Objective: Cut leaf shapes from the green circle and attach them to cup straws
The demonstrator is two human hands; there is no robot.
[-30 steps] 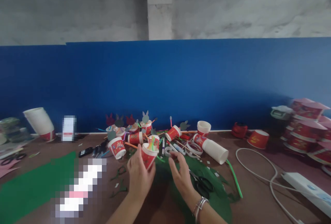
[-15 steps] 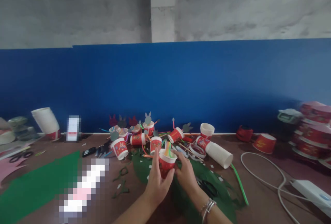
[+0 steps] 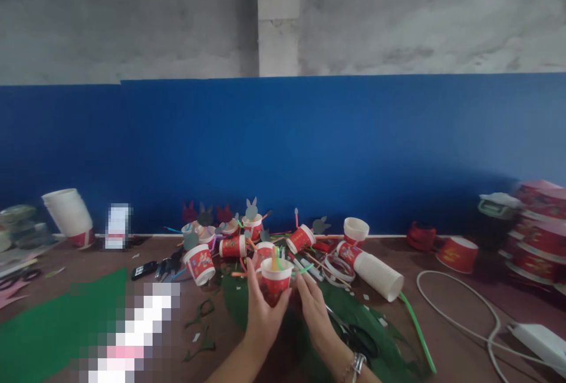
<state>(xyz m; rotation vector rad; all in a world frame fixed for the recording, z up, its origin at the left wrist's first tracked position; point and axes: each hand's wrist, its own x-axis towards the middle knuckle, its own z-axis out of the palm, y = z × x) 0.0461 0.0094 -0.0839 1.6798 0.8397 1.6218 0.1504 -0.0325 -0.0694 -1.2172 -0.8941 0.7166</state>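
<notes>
Low in the frame's centre, the left hand (image 3: 260,318) and right hand (image 3: 315,309) curl their fingers around a red cup (image 3: 275,280) holding straws (image 3: 276,257), above the bench (image 3: 442,324).

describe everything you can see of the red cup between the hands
The red cup looks like printed paper, with a white rim and tapering sides. It is upright, with coloured straws poking out. The left hand wraps its left side; the right hand, fingers open, sits at its right, contact unclear. Green felt lies below.

Scissors (image 3: 361,339), white cable (image 3: 418,286), green felt (image 3: 57,318)
</notes>
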